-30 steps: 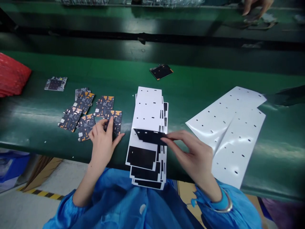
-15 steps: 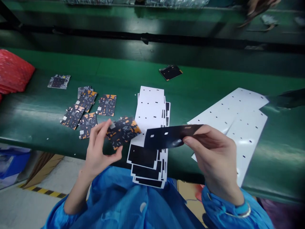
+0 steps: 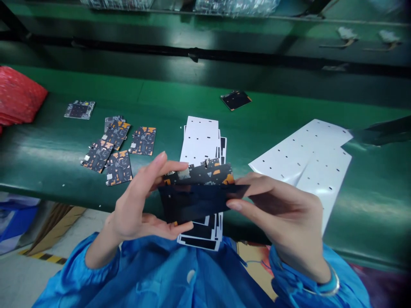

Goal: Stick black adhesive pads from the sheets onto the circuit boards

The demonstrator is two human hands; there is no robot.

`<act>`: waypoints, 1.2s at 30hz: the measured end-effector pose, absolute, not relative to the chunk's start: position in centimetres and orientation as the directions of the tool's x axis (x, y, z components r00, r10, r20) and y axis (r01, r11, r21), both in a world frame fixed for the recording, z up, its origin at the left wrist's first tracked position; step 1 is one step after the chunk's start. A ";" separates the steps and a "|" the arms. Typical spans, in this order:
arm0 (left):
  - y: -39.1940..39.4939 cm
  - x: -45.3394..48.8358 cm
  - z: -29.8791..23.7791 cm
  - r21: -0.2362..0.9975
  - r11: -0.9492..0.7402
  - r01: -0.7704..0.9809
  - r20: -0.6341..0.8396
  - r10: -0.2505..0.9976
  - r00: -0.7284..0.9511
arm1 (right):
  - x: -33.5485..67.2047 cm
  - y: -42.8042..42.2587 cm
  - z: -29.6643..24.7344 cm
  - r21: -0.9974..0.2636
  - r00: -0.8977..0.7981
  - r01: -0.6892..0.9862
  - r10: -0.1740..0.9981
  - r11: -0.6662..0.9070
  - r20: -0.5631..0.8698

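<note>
My left hand (image 3: pixel 141 201) holds a dark circuit board (image 3: pixel 205 173) with orange patches, thumb below and fingers on its top left corner. My right hand (image 3: pixel 279 209) pinches a black adhesive film (image 3: pixel 195 202) by its right end and lays it against the board's near face. Both are held above the near end of a stack of white backing sheets (image 3: pixel 202 143) that carry more black films (image 3: pixel 201 231). Several loose circuit boards (image 3: pixel 120 147) lie on the green table (image 3: pixel 154 102) to the left of my left hand.
Two empty white backing sheets (image 3: pixel 308 158) lie to the right. A single dark board (image 3: pixel 236 99) sits farther back, another board (image 3: pixel 79 109) at far left next to a red bag (image 3: pixel 17 96). A second green bench with small parts (image 3: pixel 345 34) runs across the back.
My left hand brought the board to the centre and my right hand swung the black film left against it. The other person's hand at the back right has gone from view.
</note>
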State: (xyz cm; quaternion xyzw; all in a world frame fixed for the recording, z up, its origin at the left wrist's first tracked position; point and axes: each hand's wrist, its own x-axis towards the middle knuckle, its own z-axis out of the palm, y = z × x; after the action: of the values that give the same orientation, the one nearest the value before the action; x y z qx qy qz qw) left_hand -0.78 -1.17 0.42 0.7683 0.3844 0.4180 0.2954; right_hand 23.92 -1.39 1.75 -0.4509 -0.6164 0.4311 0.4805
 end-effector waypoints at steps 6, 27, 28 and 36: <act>-1.2 -0.8 0.1 0.781 -0.518 0.348 0.387 0.840 0.381 | 24.2 -1.6 2.1 -0.976 -0.120 0.120 0.979 0.180 0.166; -0.8 -1.1 0.1 0.746 -0.578 0.332 0.428 0.797 0.427 | 24.2 -1.5 2.2 -0.991 -0.090 0.082 0.991 0.103 0.095; -0.9 -1.1 0.1 0.745 -0.575 0.338 0.425 0.800 0.424 | 24.2 -1.5 2.2 -0.992 -0.089 0.081 0.992 0.097 0.090; -0.8 -1.2 -0.2 0.728 -0.574 0.374 0.423 0.807 0.413 | 24.4 -1.4 1.7 -0.988 -0.124 0.041 0.982 0.149 0.143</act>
State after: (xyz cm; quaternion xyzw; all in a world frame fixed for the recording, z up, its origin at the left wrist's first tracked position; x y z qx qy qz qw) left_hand -1.18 -0.82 -0.20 0.7946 0.3715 0.3944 0.2740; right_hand 24.39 -1.40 1.72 -0.4432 -0.5770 0.4787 0.4915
